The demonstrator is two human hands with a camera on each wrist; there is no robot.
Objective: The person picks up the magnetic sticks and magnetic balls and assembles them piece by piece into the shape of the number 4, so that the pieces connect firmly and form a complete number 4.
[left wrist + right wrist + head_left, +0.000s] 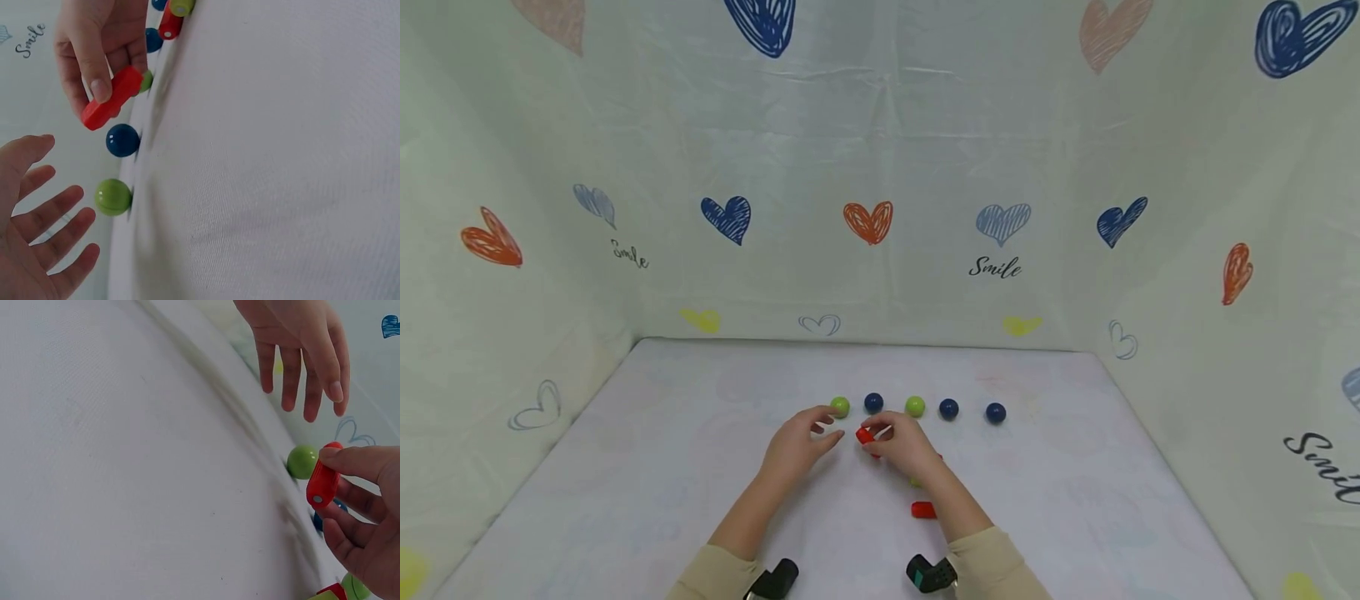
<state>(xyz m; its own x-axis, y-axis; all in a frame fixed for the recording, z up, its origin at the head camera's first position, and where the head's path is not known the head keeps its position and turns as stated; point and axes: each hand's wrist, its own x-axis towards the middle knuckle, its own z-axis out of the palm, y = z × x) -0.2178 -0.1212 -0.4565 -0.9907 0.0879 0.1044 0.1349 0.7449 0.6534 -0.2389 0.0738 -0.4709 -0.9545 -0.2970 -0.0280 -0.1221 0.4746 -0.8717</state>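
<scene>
The right hand [904, 446] grips a red rod [323, 481] between its thumb and fingers, lifted off the white tabletop [1075, 500]. In the head view the rod's long axis slants from upper left to lower right: one end juts past the right fingertips toward the left hand [793, 446], while the other runs back under the thumb. The right wrist view shows it steeply tilted, a small pale disc [318, 499] in its lower end facing the camera.

The left hand's fingers are spread and hold nothing, their tips a little apart from the rod's nearer end. Just beyond them sits a green ball [840, 407]; the left wrist view shows a gap between ball and fingers. Beyond the right fingertips lies a blue ball [874, 403], and past the right knuckles a second green ball [915, 406]. A middle blue ball [949, 409] and an outer blue ball [996, 413] lie farther out, to the right of the right fingers.

Behind the right fingers, by the forearm, a second red rod [923, 510] points crosswise, its right end hidden. A green piece [914, 482] nearer those fingers is mostly covered.
</scene>
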